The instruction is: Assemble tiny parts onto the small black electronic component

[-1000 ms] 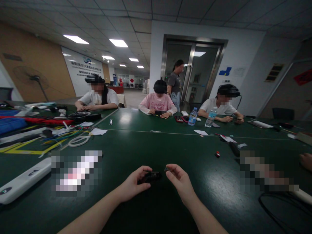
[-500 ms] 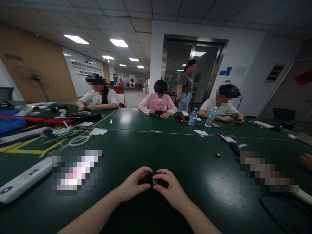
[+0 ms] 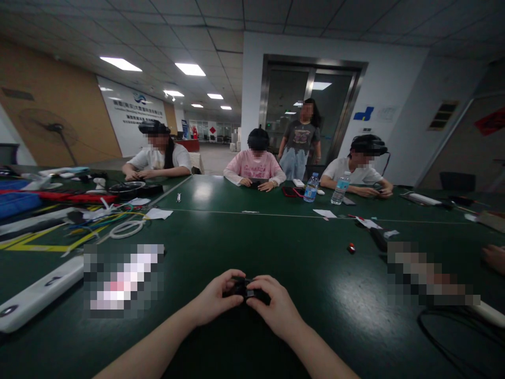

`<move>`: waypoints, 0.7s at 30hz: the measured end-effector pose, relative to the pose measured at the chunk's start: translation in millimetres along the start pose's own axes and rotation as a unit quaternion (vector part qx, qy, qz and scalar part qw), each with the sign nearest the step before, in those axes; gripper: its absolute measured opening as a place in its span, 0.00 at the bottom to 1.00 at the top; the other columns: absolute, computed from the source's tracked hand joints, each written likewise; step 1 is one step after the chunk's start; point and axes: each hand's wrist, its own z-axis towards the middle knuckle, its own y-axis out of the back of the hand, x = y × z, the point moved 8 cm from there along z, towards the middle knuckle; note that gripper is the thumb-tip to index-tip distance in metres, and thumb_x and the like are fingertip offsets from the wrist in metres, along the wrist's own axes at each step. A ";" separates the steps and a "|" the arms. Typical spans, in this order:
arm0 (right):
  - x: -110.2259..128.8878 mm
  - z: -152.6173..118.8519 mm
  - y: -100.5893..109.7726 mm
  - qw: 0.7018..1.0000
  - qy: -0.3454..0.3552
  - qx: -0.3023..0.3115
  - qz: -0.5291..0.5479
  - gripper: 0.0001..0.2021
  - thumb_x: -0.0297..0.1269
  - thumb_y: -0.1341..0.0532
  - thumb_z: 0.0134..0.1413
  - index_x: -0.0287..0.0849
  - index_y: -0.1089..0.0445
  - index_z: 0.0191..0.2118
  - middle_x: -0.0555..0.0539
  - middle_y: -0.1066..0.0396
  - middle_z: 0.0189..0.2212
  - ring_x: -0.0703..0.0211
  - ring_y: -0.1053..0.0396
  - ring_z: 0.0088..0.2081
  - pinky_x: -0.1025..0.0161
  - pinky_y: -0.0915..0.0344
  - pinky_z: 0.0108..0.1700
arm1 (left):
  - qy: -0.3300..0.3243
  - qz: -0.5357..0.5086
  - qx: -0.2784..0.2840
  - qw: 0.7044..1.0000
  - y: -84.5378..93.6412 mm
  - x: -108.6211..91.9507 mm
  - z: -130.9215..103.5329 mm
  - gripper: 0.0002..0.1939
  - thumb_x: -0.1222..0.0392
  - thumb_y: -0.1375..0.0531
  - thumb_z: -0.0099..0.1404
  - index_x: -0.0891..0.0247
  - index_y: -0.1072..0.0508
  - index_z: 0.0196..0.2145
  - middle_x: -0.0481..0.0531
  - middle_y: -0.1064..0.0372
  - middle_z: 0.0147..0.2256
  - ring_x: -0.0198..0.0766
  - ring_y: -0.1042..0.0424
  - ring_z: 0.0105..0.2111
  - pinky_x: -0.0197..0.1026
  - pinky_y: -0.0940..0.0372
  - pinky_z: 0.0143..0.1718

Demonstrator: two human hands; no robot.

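Note:
Both my hands meet above the near middle of the dark green table (image 3: 221, 242). A small black object (image 3: 248, 288) with a greyish patch is gripped between them; its kind cannot be made out. My left hand (image 3: 216, 297) is closed on its left side, the thumb in front and the fingers curled behind. On the other side my right hand (image 3: 276, 302) pinches it with thumb and fingers. The fingers cover much of the object.
Left of my hands lie a long white device (image 3: 43, 292) and a blurred bright screen (image 3: 126, 279). Tangled cables (image 3: 126, 229) lie beyond. A small red item (image 3: 351, 248) and black cable (image 3: 430, 337) are to the right. Water bottles (image 3: 311, 188) stand farther back, near seated people.
My hands stay almost in place, with slight finger shifts on the black object. The standing person behind the table has turned from sideways to face this way.

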 end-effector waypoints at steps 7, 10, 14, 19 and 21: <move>7.3 0.1 3.9 0.999 0.030 -0.003 0.012 0.11 0.32 0.38 0.47 0.53 0.27 0.37 0.50 0.34 0.45 0.54 0.35 0.48 0.55 0.40 0.51 | 0.005 -0.023 0.005 1.000 -0.5 -1.9 0.4 0.19 0.62 0.41 0.59 0.62 0.41 0.47 0.47 0.33 0.32 0.35 0.32 0.31 0.40 0.38 0.35; 5.8 0.9 2.2 0.999 0.029 0.005 0.011 0.10 0.30 0.38 0.47 0.52 0.27 0.36 0.50 0.33 0.44 0.55 0.35 0.47 0.55 0.39 0.51 | 0.006 -0.023 0.004 1.000 -0.9 -2.3 0.6 0.19 0.60 0.40 0.58 0.63 0.40 0.46 0.46 0.33 0.31 0.35 0.31 0.31 0.40 0.39 0.35; 4.8 1.2 1.0 0.999 0.028 0.010 0.014 0.11 0.31 0.39 0.48 0.53 0.27 0.37 0.50 0.34 0.45 0.55 0.34 0.47 0.55 0.39 0.50 | 0.006 -0.019 0.003 1.000 -0.5 -3.0 -0.4 0.19 0.59 0.41 0.59 0.62 0.40 0.47 0.46 0.33 0.31 0.36 0.31 0.32 0.41 0.38 0.36; 5.4 -0.1 0.6 0.999 0.026 0.017 0.014 0.11 0.31 0.39 0.49 0.54 0.27 0.38 0.51 0.34 0.45 0.55 0.35 0.48 0.53 0.38 0.50 | 0.013 -0.020 0.012 1.000 -1.0 -2.7 -1.2 0.20 0.59 0.39 0.58 0.61 0.40 0.47 0.48 0.32 0.34 0.37 0.31 0.34 0.40 0.38 0.35; 6.1 -0.8 1.1 0.999 0.026 0.017 0.017 0.11 0.31 0.40 0.49 0.55 0.27 0.38 0.51 0.34 0.45 0.54 0.35 0.48 0.53 0.38 0.50 | 0.011 -0.016 0.015 1.000 -1.2 -2.7 -1.0 0.21 0.60 0.38 0.57 0.60 0.40 0.47 0.47 0.32 0.35 0.38 0.31 0.35 0.40 0.38 0.36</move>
